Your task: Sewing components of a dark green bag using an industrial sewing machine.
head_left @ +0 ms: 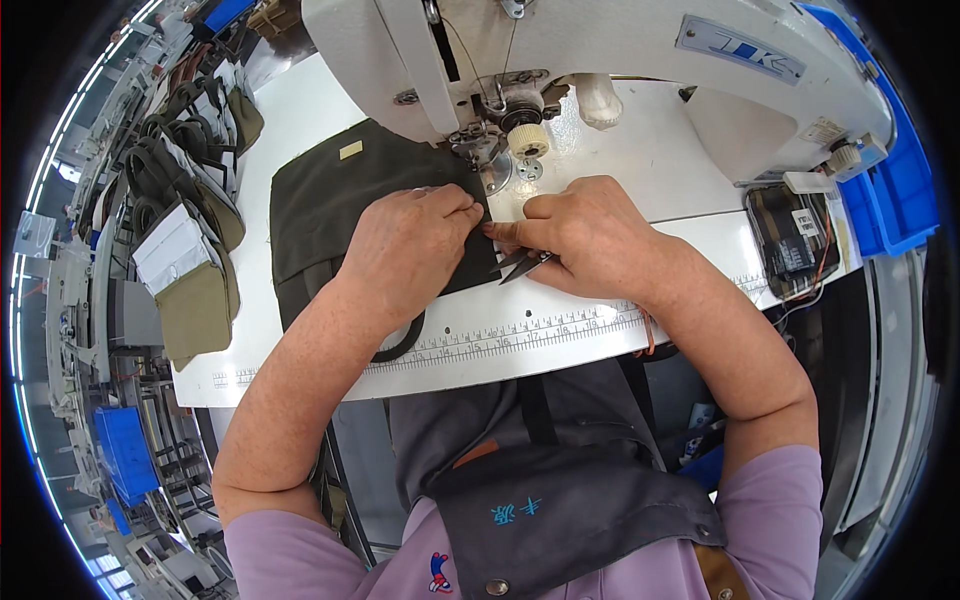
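A dark olive fabric piece [325,195] with a small yellow patch [350,151] lies on the white sewing table. Its right edge reaches the presser foot area [490,160] of the sewing machine [390,55]. My left hand [412,238] rests on the cloth, fingers closed in a pinch at that edge. Opposite, my right hand [590,238] keeps thread snips [518,265] in its curled fingers, blades parted and pointing left. Its thumb and forefinger meet the same edge. From under my left forearm a dark strap loop [404,346] hangs toward the table's front.
A ruler strip [480,338] runs along the front edge. At the left lie stacked olive and white fabric pieces [190,270]. On the right are a dark box with wires [790,240] and a blue bin [890,205]. The machine's arm spans the far side.
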Motion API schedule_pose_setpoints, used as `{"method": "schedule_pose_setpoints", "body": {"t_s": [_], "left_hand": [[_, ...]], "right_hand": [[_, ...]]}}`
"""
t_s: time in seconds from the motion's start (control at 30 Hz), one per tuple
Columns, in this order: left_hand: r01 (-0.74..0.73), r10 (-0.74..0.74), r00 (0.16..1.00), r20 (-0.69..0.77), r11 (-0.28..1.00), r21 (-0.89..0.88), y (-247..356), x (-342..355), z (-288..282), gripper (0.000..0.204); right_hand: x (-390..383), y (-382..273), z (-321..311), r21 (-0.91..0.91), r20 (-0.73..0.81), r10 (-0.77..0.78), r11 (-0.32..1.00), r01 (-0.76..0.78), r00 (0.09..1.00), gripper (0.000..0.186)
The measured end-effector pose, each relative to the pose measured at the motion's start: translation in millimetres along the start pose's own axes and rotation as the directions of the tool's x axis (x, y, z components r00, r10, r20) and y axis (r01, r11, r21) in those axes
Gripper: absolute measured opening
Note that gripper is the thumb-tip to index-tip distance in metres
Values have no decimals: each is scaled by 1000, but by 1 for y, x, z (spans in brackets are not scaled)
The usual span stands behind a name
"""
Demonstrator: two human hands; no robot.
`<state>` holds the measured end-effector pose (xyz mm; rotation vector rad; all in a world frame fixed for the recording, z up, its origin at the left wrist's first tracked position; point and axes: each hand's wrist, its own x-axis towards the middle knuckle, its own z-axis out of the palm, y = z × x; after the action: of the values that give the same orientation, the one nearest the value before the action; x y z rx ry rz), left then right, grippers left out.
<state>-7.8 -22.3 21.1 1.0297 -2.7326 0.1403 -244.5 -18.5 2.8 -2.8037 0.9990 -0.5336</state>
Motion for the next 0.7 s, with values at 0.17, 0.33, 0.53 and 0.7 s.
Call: {"method": "schedule_pose_setpoints", "body": {"t_s": [0.17,0.33,0.53,0.7], "left_hand": [[105,-141,973,-181,975,-197,13,-13,8,25],[121,-159,979,-132,959,-257,11,-14,5,28],[145,-219,955,-200,933,-330,18,-16,11,31],[168,-262,936,-235,920,-355,15,-17,16,29]], "right_hand": [[0,-1,-1,2,-10,3,1000,-3,1000,34],[-2,-3,1,-10,-42,-8,1000,8,999,39],[0,-5,5,-22,-73,57,998,-59,996,45],[2,-7,3,-72,-58,25,997,-29,998,45]]}}
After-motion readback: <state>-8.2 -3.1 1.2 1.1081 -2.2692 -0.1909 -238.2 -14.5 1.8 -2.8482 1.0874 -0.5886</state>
